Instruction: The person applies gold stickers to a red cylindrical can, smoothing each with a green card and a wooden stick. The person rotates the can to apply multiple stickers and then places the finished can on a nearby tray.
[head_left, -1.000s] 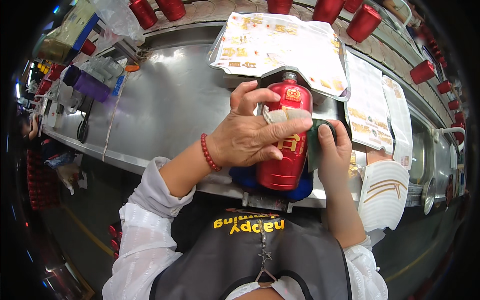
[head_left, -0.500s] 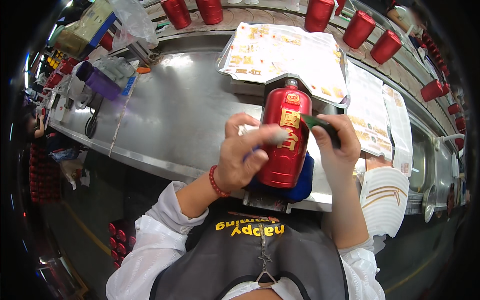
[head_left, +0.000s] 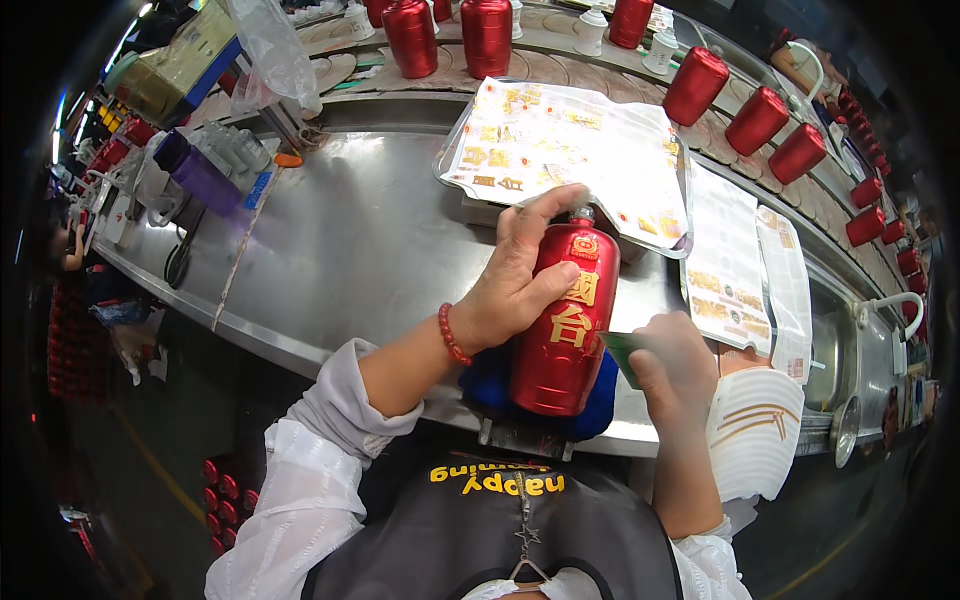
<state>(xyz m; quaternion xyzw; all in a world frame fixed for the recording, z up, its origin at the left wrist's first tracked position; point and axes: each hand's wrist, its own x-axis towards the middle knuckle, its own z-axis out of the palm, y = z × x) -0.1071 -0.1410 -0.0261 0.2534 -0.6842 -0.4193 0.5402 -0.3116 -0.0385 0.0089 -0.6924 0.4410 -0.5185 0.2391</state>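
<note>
A red bottle (head_left: 558, 372) with gold raised-looking characters lies tilted on a blue cloth pad (head_left: 594, 414), its neck pointing away from me. My left hand (head_left: 508, 288) grips the bottle's upper left side, thumb on the front near the upper character and fingers up by the neck. Pinched in my right hand (head_left: 680, 365) is a flat green scraper (head_left: 622, 354), its edge close to the bottle's lower right side. Whether that edge touches the bottle, I cannot tell. Blur softens the right hand. Beyond the bottle, a white sheet of gold decals (head_left: 560, 140) rests on a tray (head_left: 684, 246).
More decal sheets (head_left: 728, 270) hang at the right beside a white ribbed pad (head_left: 755, 425). Several red bottles (head_left: 696, 86) stand along the curved conveyor (head_left: 640, 95) at the back. A purple bottle (head_left: 197, 172) is on the steel bench (head_left: 330, 250) at left.
My left hand has moved from over the bottle's front to its upper left side and neck. The scraper has come down from the upper character to the lower right side.
</note>
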